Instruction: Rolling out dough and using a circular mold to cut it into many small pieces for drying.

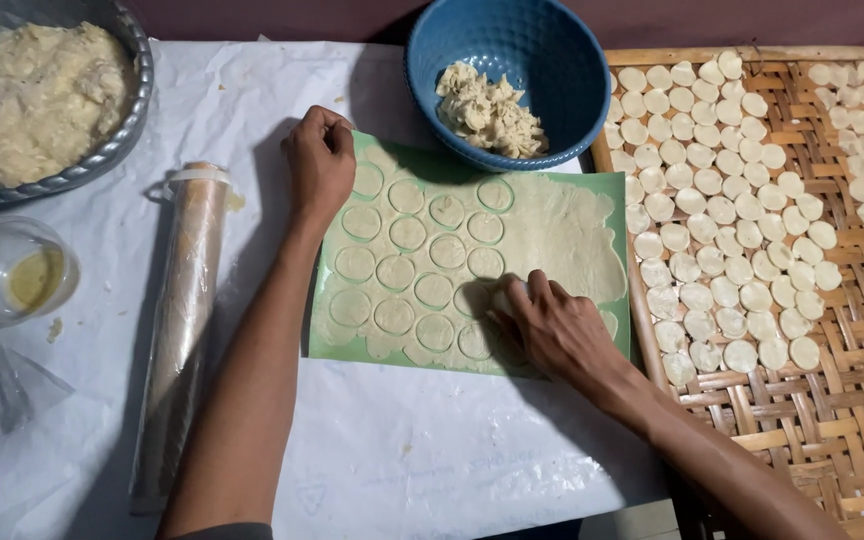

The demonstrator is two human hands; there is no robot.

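Spread across the whole work surface, a white plastic sheet (422, 450), crinkled and lightly floured. At three o'clock, a woven bamboo tray (842, 400) carrying rows of small pale dough discs (722, 200), packed close in two groups. At ten o'clock, a metal pan (137, 110) heaped with a mass of dough (32, 100). At the centre, a green mat (317, 345) bearing a rolled dough sheet (562, 235), its long axis running nine to three, stamped with circles (407, 232) over the nine-o'clock half and still plain toward three. At twelve, touching the mat's far edge, a blue bowl (542, 50) holding dough scraps (487, 110). At nine, lying twelve to six just beside the mat, a plastic-wrapped rolling pin (177, 330); farther toward nine, a clear cup (12, 275) with a little yellow liquid. Nearer to the cut rounds at five o'clock of the mat, the right hand (552, 330), flat on the dough, fingers pointing toward nine and drawn together over one cut round (472, 298), tips pressing or pinching at its edge; hard to tell whether anything is lifted. At the mat's eleven-o'clock corner, the left hand (320, 160), fingers curled into a loose fist, knuckles down on the mat edge, holding nothing visible.
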